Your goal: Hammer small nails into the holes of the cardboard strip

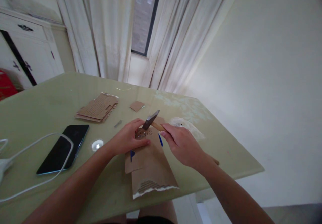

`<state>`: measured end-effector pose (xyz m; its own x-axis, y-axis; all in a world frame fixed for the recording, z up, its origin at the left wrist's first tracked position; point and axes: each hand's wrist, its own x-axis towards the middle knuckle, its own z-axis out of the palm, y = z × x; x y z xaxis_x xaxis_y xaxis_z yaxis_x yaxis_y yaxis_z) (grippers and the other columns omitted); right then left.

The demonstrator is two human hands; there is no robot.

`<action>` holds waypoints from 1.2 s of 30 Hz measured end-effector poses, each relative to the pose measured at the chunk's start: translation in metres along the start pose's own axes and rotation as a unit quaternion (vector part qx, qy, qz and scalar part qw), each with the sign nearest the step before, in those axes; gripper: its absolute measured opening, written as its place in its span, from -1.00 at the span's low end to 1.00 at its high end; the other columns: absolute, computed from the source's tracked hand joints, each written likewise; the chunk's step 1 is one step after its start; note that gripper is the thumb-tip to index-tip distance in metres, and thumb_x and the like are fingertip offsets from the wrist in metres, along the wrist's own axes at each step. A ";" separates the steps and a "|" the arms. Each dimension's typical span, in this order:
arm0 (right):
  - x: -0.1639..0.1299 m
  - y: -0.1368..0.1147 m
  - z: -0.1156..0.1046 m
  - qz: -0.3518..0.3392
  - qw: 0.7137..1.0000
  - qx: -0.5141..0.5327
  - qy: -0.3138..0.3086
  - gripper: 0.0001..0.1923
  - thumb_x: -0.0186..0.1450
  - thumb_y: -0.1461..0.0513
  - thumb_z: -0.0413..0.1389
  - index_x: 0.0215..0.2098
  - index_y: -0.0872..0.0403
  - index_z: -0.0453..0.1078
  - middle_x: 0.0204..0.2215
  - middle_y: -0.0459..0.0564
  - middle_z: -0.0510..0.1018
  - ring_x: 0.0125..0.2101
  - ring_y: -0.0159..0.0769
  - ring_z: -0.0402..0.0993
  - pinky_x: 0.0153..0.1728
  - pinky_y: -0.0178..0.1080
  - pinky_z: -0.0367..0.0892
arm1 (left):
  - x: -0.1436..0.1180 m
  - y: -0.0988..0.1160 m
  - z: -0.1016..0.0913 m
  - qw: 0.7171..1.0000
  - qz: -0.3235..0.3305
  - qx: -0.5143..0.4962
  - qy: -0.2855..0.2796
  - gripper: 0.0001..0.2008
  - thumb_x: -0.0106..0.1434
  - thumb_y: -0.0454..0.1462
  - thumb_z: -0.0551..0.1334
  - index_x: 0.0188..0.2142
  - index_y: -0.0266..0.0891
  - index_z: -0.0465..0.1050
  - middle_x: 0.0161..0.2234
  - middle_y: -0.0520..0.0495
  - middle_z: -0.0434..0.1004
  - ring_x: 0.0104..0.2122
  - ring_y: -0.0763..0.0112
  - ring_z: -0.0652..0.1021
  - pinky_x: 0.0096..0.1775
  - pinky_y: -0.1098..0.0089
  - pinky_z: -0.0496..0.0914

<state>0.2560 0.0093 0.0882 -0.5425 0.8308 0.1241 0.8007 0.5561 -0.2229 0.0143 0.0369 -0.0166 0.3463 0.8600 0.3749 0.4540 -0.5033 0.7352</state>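
My right hand (pixel 182 145) is wrapped round the wooden handle of a small hammer (pixel 150 120), whose metal head hangs just above the cardboard. Flat on the table lies a brown cardboard piece (pixel 153 170) with a torn near edge and blue marks on its sides. My left hand (pixel 128 136) rests on its left side, thumb and fingers spread around a patch of small dark holes (pixel 144 133). Tiny shiny bits, perhaps nail heads, show among these holes. The hammer head partly covers the left fingertips.
A cardboard stack (pixel 98 106) and a small cardboard square (pixel 137 106) lie farther back. Left are a black phone (pixel 64 148), a white cable (pixel 32 187) and a shiny round object (pixel 97 145). A small metal strip (pixel 118 123) lies nearby; white crumpled material (pixel 187 126) sits right.
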 end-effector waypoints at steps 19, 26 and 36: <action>0.001 -0.023 -0.011 -0.031 0.984 -0.164 -0.066 -0.72 0.62 0.19 -0.06 0.12 0.04 0.46 -0.10 0.15 0.72 -0.18 -0.03 0.68 -0.23 -0.14 0.39 | 0.000 -0.005 0.005 0.999 -0.018 -0.035 0.006 -0.36 0.23 0.01 0.48 0.21 -0.19 0.49 -0.01 -0.16 0.65 -0.06 0.06 0.64 0.03 0.13 0.51; -0.001 -0.024 -0.010 -0.009 0.978 -0.193 -0.075 -0.74 0.62 0.19 -0.05 0.08 0.04 0.46 -0.14 0.12 0.72 -0.21 -0.01 0.70 -0.27 -0.13 0.43 | 0.001 -0.005 0.005 1.000 -0.016 -0.012 0.011 -0.44 0.21 0.00 0.49 0.12 -0.16 0.54 0.02 -0.17 0.65 -0.01 0.02 0.64 0.06 0.09 0.51; 0.004 -0.022 -0.005 0.028 0.983 -0.153 -0.095 -0.72 0.63 0.17 -0.06 0.02 0.04 0.49 -0.19 0.11 0.73 -0.22 -0.06 0.70 -0.28 -0.17 0.34 | 0.000 -0.002 0.004 1.000 -0.015 -0.014 0.019 -0.42 0.21 -0.02 0.49 0.14 -0.19 0.51 0.01 -0.16 0.62 -0.04 0.06 0.62 0.01 0.15 0.49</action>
<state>0.2375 0.0011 0.0979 -0.5106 0.8570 -0.0695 0.8534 0.5150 0.0807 0.0168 0.0370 -0.0206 0.3011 0.8775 0.3734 0.4397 -0.4752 0.7622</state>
